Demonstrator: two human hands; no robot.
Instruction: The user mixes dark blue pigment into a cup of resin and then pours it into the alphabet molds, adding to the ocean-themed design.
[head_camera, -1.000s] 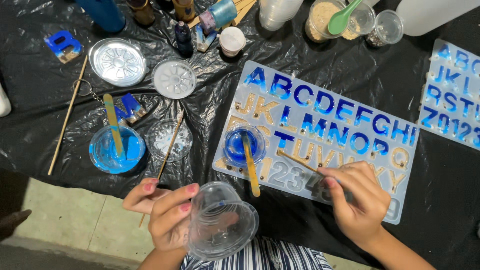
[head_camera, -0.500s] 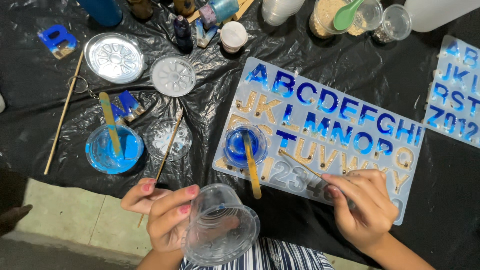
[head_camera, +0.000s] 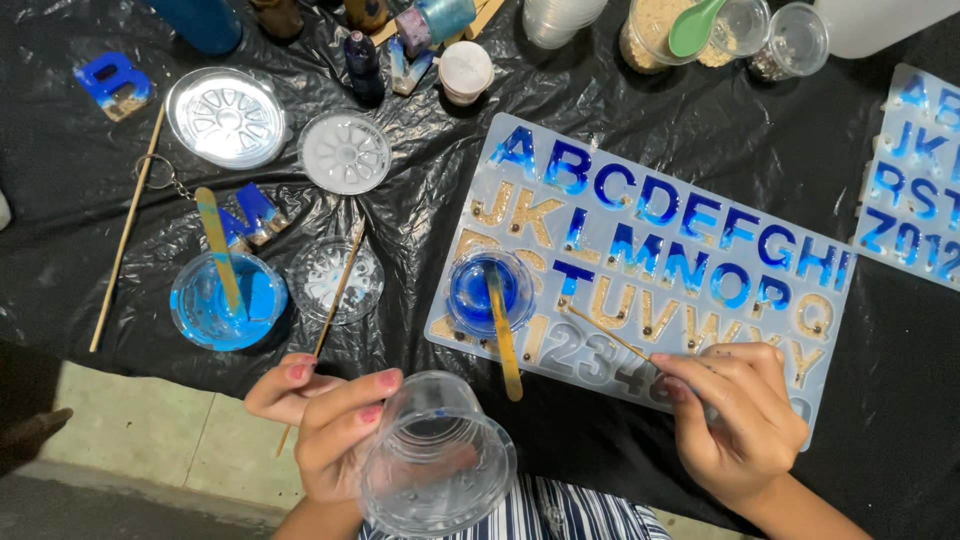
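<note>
Black plastic sheet (head_camera: 640, 110); right hand (head_camera: 742, 420) hides mould (head_camera: 660, 240) corner

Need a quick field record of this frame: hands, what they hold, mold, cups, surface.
left hand: holds a clear plastic cup, tilted, near the table edge
right hand: pinches a thin wooden skewer, its tip over the lower rows of the letter mold
letter mold: pale tray, cavities filled blue or sandy
small blue cup: sits on the mold's left end, wooden stir stick in it
light blue cup: left of the mold, stick in it
surface: black plastic sheet
</note>
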